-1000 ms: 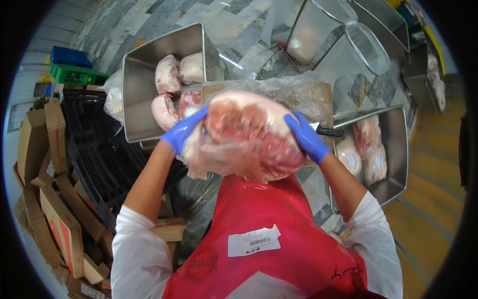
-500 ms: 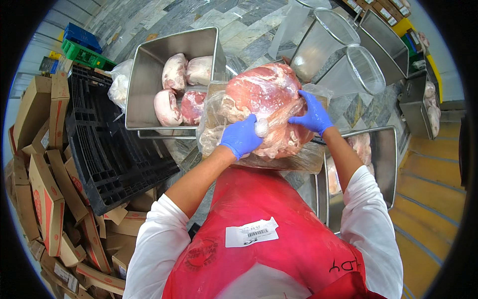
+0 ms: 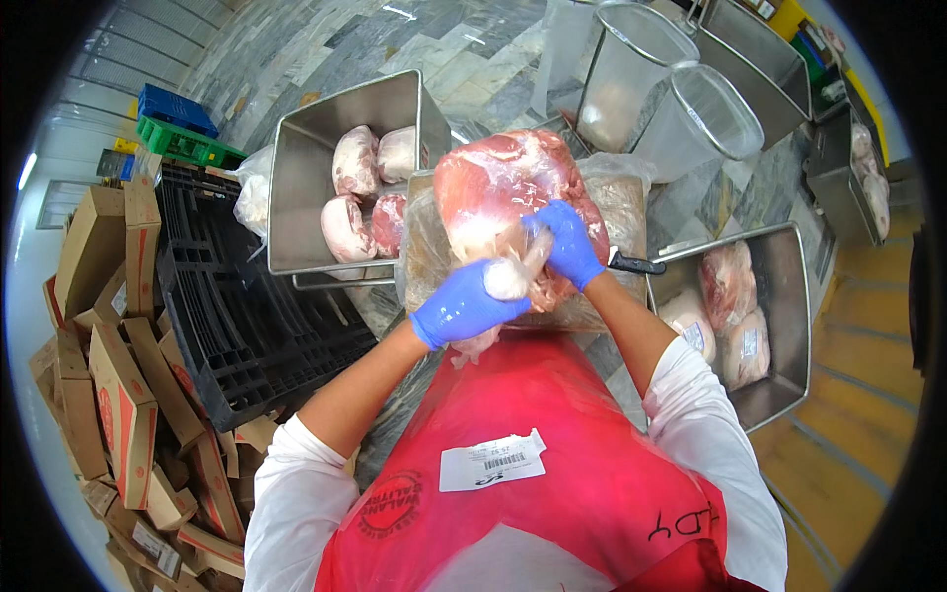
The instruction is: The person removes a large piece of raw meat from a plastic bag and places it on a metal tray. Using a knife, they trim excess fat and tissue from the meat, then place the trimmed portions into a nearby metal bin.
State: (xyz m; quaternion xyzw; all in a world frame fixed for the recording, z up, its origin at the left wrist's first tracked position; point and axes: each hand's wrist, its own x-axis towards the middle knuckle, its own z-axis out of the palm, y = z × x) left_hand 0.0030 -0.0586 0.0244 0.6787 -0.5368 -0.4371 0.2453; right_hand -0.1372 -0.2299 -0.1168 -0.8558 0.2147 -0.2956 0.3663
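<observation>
A large piece of raw meat (image 3: 493, 192) lies before me on a brown block covered with clear plastic (image 3: 624, 212). My left hand (image 3: 459, 306), in a blue glove, is closed around a pale knobby bone end (image 3: 507, 279) at the meat's near side. Some loose tissue hangs below that hand. My right hand (image 3: 570, 247), gloved too, is closed on a thin pale flap (image 3: 538, 252) beside the bone. Just right of the meat sits a knife (image 3: 636, 264) with a black handle; most of its blade is hidden.
A steel bin (image 3: 299, 187) at the left holds several meat pieces, and another bin (image 3: 786, 335) at the right holds some. Clear tubs (image 3: 710, 118) stand at the far right. A black pallet (image 3: 232, 316) and piled cardboard boxes (image 3: 123, 414) fill the left side.
My left hand has moved slightly down and now grips the bone end. The right hand has shifted inward from the meat's right edge to the flap. The knife handle has come into view.
</observation>
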